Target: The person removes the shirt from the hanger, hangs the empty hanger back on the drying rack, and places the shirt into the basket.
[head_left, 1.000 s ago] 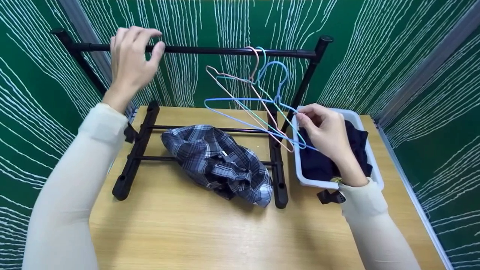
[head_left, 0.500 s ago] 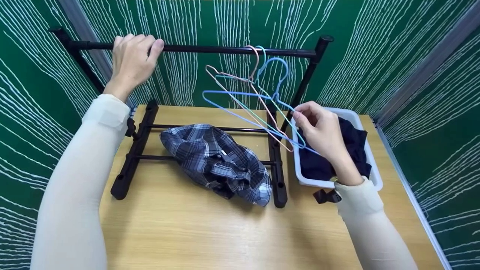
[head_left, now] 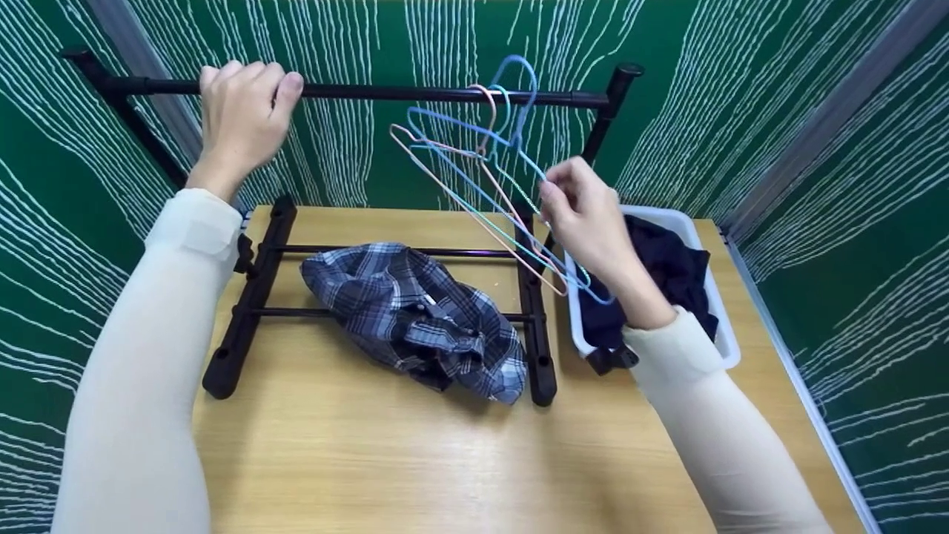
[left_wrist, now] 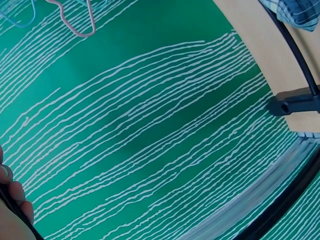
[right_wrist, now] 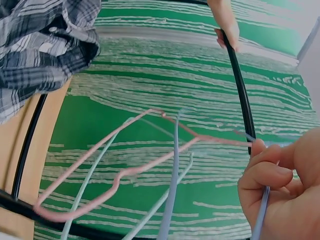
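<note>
My left hand (head_left: 241, 119) grips the left part of the black rail (head_left: 385, 93) of a clothes rack. My right hand (head_left: 586, 219) pinches the right shoulder of a blue clothes hanger (head_left: 517, 137). The hook of that hanger rises above the rail; whether it rests on the rail I cannot tell. Just left of it, a pink hanger (right_wrist: 55, 216) and a teal hanger (head_left: 507, 111) hang from the rail, partly overlapped by the blue one. In the left wrist view only a few curled fingers (left_wrist: 15, 192) on the rail show at the left edge.
A crumpled plaid shirt (head_left: 415, 319) lies across the lower bars of the rack. At the right, a white basket (head_left: 730, 348) holds dark clothing (head_left: 667, 259). Green walls with white lines surround the wooden table (head_left: 415, 460).
My left hand came down from loosely over the rail and closed round it. My right hand lifted the blue hanger up and leftward, its hook now at rail height. The view shifted slightly.
</note>
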Tool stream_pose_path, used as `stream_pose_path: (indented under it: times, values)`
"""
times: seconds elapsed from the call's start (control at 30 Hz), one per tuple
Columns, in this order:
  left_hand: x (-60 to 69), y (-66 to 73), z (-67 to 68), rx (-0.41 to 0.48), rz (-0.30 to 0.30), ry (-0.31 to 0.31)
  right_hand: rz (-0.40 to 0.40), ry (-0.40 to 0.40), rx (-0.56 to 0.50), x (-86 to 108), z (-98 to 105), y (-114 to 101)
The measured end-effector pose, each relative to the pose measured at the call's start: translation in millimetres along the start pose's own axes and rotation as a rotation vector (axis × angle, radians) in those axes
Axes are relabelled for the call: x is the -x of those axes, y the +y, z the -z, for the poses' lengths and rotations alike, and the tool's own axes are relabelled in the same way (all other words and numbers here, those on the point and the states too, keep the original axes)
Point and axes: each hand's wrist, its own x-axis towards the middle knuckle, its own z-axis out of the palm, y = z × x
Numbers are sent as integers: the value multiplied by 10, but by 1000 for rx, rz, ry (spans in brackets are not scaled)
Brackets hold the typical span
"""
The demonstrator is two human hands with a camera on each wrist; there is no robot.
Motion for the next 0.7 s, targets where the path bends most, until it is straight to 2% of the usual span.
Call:
stream_pose_path:
  times: [0.17,0.3,0.5,0.7]
  values:
    - [6,-5,12,6,12,-5,-97,-23,-100,-163,-207,-113]
    - [2,-10,7,4,14,2,-138,-23,-120,-281,-398,-143]
    - [13,0,-10,9,17,0,-124,-9,-72,-344,-628,-64]
    - [3,13,1,10,14,8,-74,53,-4,-322,-763,45]
